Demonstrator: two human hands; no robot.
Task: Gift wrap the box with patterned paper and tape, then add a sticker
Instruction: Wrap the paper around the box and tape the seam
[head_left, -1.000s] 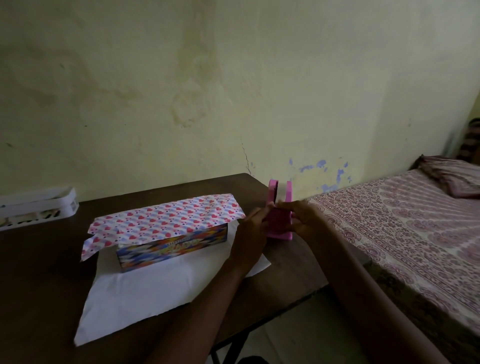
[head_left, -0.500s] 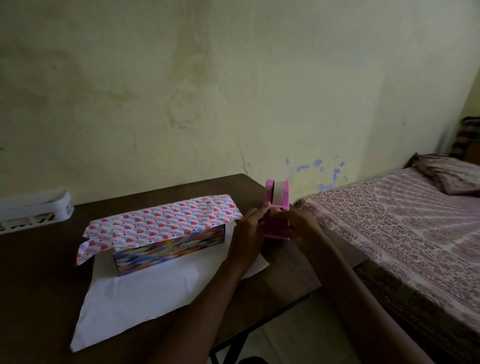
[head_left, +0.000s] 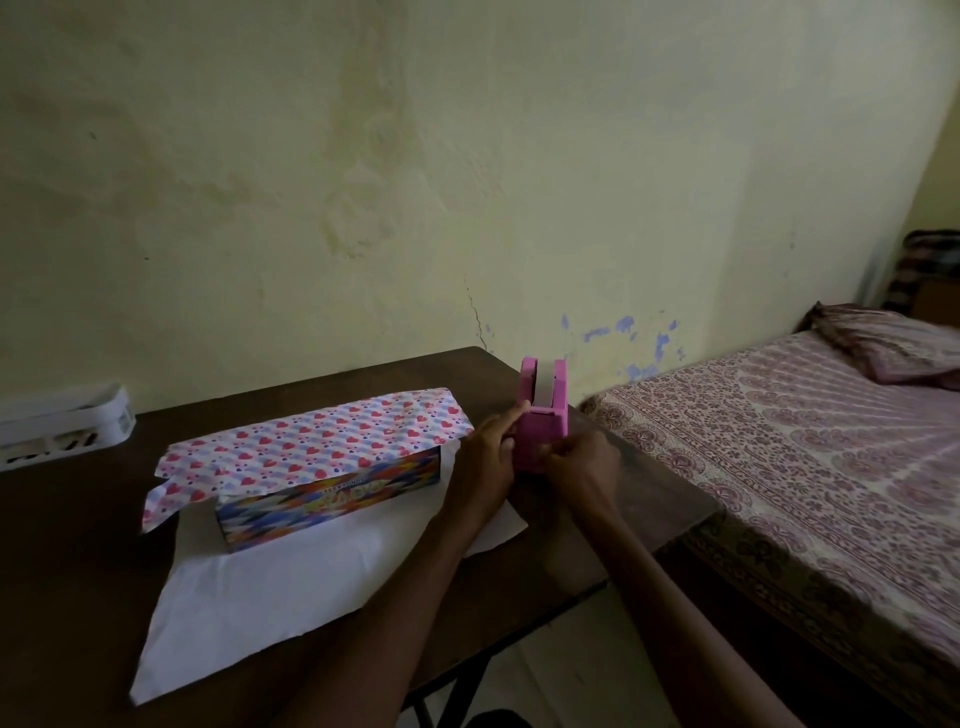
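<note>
Left hand (head_left: 480, 460) grips the pink tape dispenser (head_left: 543, 422) at the table's (head_left: 78, 551) right edge, right hand (head_left: 584, 462) pinches its front; next, probably tearing a strip for the paper-draped box (head_left: 332, 489).

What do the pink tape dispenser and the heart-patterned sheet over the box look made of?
Pink tape dispenser: likely moulded plastic, matte, from its even colour and blocky edges. Heart-patterned sheet: thin paper, printed outside, plain white underside, creased and drooping at its left end.
</note>
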